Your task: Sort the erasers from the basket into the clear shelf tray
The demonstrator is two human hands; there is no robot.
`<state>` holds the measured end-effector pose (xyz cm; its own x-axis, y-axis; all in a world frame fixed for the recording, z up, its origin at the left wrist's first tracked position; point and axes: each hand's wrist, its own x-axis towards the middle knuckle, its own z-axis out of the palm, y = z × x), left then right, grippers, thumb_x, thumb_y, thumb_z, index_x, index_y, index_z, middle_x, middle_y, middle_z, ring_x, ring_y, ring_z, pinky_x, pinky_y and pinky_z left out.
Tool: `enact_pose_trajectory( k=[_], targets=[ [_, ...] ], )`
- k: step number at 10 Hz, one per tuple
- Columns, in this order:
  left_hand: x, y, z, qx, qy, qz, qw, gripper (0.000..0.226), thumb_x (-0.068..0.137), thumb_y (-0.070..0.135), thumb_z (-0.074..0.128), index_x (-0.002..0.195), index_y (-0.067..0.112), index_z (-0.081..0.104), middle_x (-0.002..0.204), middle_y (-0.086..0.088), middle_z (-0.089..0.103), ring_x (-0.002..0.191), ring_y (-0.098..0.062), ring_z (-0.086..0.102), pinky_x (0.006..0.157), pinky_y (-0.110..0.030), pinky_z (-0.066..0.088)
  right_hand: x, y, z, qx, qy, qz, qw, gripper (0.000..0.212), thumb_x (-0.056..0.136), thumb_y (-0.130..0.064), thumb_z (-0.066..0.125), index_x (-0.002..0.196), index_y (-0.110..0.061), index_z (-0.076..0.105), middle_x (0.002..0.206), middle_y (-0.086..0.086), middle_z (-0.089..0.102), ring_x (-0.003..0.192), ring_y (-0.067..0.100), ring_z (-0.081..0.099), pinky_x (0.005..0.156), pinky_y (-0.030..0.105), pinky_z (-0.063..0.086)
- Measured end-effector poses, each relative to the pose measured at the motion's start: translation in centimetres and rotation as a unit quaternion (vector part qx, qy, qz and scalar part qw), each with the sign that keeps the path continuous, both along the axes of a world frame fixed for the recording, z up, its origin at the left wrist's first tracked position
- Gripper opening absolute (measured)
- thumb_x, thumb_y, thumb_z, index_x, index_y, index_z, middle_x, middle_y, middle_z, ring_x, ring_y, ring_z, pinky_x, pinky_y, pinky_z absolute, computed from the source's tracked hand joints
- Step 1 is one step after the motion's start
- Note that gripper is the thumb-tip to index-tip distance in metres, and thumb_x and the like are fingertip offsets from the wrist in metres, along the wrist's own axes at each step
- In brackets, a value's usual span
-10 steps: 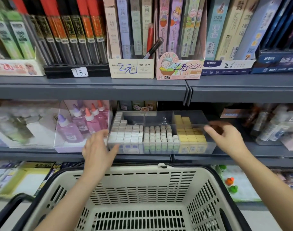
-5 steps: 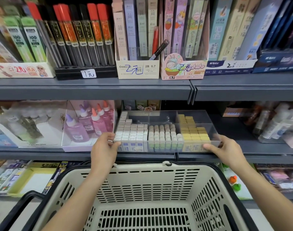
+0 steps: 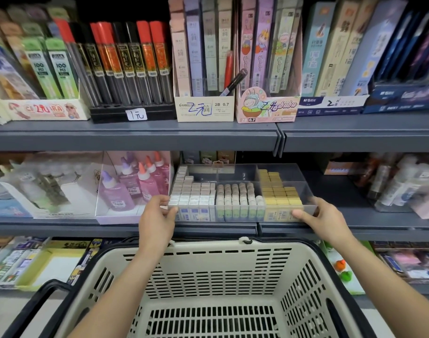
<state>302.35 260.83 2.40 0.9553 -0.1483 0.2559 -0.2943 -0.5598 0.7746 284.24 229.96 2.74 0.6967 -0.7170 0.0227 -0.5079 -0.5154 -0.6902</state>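
Clear tray (image 3: pixel 279 174) of erasers (image 3: pixel 235 193) — left hand (image 3: pixel 155 222) and right hand (image 3: pixel 323 222) grasping its front corners.

A second ago the left hand (image 3: pixel 157 222) hovers short of the clear tray (image 3: pixel 303 191) and the right hand (image 3: pixel 323 222) reaches over its right rim. Now both hands grip the tray's front corners, thumbs on the front wall, and the tray sits slightly nearer the shelf edge.

Clear glossy plastic tray (image 3: pixel 303 189), matt beige perforated plastic basket (image 3: pixel 208 267), smooth grey painted-metal shelf (image 3: pixel 135 136)
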Motion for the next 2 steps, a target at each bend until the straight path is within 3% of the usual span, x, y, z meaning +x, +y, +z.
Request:
enact_pose_trajectory(
  k=[1,2],
  targets=[
    [-0.5,0.3,0.3,0.013,-0.003,-0.009,1.0,0.025,0.086,0.019,0.064,0.11,0.016,0.055,0.1,0.004,0.06,0.072,-0.003,0.053,0.068,-0.025,0.038,-0.1,0.2,0.3,0.009,0.014,0.006,1.0,0.07,0.075,-0.049,0.07,0.132,-0.015,0.048,0.105,0.007,0.061,0.092,0.02,0.053,0.074,0.028,0.039],
    [-1.7,1.9,0.3,0.031,-0.035,-0.009,0.999,0.028,0.086,0.021,0.064,0.111,0.013,0.056,0.107,-0.001,0.059,0.084,-0.012,0.053,0.073,-0.029,0.042,-1.4,1.0,0.7,0.028,-0.01,-0.004,1.0,0.062,0.077,-0.04,0.072,0.13,-0.016,0.05,0.113,0.005,0.064,0.098,0.018,0.06,0.078,0.028,0.043]
  ],
)
